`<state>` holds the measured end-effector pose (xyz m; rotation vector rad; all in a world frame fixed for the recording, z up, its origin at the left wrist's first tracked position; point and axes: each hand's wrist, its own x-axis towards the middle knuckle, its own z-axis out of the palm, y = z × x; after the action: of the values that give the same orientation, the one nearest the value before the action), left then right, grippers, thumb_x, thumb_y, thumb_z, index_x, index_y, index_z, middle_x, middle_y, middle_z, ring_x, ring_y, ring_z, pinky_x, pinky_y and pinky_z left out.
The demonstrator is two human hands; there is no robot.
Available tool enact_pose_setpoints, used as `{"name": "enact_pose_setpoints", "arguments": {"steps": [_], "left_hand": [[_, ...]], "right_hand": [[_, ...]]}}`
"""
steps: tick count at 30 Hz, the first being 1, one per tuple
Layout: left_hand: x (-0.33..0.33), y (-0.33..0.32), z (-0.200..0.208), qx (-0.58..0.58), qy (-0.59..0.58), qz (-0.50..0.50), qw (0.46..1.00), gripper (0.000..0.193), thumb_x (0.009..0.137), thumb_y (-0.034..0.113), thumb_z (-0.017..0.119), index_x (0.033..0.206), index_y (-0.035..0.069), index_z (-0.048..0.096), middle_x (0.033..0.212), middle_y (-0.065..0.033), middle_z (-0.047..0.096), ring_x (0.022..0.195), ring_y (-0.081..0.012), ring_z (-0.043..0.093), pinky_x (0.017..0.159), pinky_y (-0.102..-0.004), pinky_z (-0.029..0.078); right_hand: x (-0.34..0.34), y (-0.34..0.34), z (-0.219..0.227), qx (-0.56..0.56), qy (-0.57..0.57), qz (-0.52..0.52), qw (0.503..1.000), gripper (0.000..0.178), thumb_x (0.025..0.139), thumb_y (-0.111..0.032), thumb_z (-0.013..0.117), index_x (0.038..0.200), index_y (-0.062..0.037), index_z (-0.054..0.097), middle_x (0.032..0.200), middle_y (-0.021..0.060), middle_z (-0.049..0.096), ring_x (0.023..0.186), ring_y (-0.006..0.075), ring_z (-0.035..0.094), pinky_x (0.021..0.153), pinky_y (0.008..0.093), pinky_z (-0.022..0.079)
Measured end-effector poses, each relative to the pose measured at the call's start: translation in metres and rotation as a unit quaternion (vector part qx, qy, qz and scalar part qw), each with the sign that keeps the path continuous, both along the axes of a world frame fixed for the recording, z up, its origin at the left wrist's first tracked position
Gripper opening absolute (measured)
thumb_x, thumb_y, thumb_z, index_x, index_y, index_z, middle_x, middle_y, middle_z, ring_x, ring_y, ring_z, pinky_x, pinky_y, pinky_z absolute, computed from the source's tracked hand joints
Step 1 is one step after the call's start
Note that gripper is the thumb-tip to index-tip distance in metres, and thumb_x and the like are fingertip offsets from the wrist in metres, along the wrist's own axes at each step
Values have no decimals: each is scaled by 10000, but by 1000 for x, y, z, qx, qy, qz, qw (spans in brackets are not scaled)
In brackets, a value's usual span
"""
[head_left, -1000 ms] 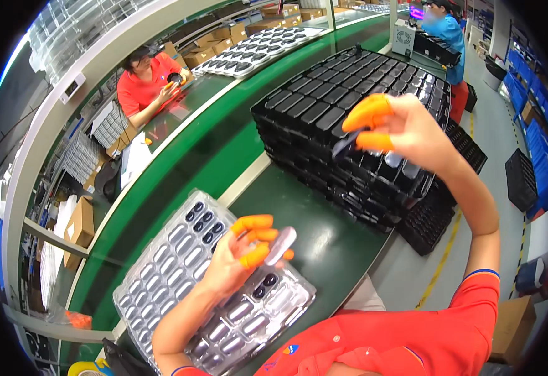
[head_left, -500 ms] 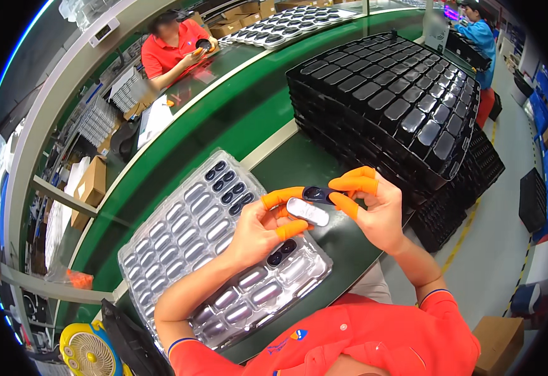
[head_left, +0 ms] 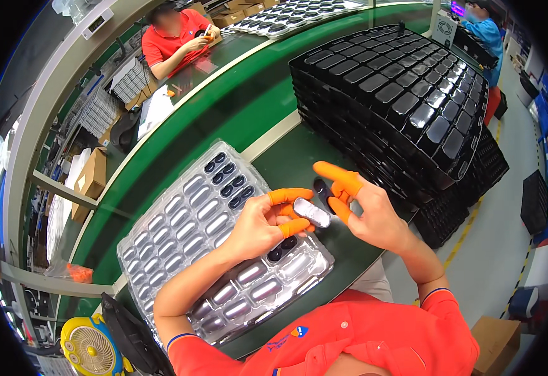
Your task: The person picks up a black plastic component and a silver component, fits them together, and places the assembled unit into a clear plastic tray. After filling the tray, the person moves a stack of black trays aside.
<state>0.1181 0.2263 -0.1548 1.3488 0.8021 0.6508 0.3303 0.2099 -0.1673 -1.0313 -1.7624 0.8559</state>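
Observation:
Both my hands wear orange finger cots and meet over the right part of a clear plastic blister tray. My left hand point(head_left: 255, 227) is closed around a small oval silver-white piece point(head_left: 312, 213), gripped between thumb and fingers. Just right of it, my right hand point(head_left: 374, 216) pinches a dark glossy oval cover point(head_left: 322, 188), its index finger stretched out. The two pieces are close together but apart. Beneath lies the tray point(head_left: 177, 219), with several dark two-lobed pieces point(head_left: 229, 180) in its far corner. Another dark piece point(head_left: 281, 249) sits near my left wrist; many pockets hold nothing dark.
A tall stack of black pocketed trays point(head_left: 405, 94) stands to the right on the green table point(head_left: 280, 150). Across the green conveyor point(head_left: 230, 106), a person in red point(head_left: 177, 41) handles a small part. A yellow fan point(head_left: 91, 351) is at the lower left.
The dark cover has drawn away from the left fingertips and turned steeper. My right index finger has lifted off it. My left hand keeps the silver-white piece, now tilted slightly more.

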Motion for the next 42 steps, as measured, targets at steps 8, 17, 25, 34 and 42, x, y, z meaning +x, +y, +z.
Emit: {"name": "enact_pose_setpoints", "arguments": {"steps": [8, 17, 25, 34, 42], "left_hand": [[3, 0, -3, -10, -9, 19, 1000, 379, 846, -15, 579, 1203, -53, 456, 1049, -143, 592, 915, -221, 633, 778, -299, 527], [6, -4, -12, 28, -80, 46, 995, 386, 829, -38, 586, 1198, -51, 472, 1047, -161, 600, 913, -243, 637, 778, -306, 526], [9, -9, -13, 64, -111, 61, 990, 347, 831, -41, 582, 1164, -56, 486, 1053, -171, 589, 916, -269, 635, 799, -330, 531], [9, -8, -24, 85, -139, 108, 981, 248, 852, -18, 569, 1086, -64, 500, 1041, -181, 585, 854, -251, 639, 738, -342, 555], [6, -7, -5, 101, 45, 91, 990, 153, 849, -20, 571, 981, -59, 505, 930, -123, 582, 734, -160, 635, 629, -270, 554]], "right_hand": [[-5, 6, -19, 165, 10, -68, 984, 311, 714, 94, 638, 1006, -11, 650, 877, 110, 591, 762, 198, 584, 675, 264, 479], [-11, 0, -25, 178, 51, -97, 978, 264, 682, 89, 679, 924, -16, 684, 868, 95, 579, 758, 189, 582, 678, 260, 481], [-13, 0, -24, 138, 79, -67, 985, 243, 686, 77, 689, 905, -30, 696, 859, 86, 563, 738, 165, 574, 658, 248, 475], [-24, -1, -29, 99, 203, -92, 970, 304, 708, 54, 686, 1005, 30, 629, 850, 92, 584, 700, 153, 580, 596, 255, 467], [-24, 9, -43, 267, -18, -37, 963, 245, 724, 60, 645, 966, 45, 609, 833, 149, 651, 571, 215, 594, 499, 278, 440]]}}
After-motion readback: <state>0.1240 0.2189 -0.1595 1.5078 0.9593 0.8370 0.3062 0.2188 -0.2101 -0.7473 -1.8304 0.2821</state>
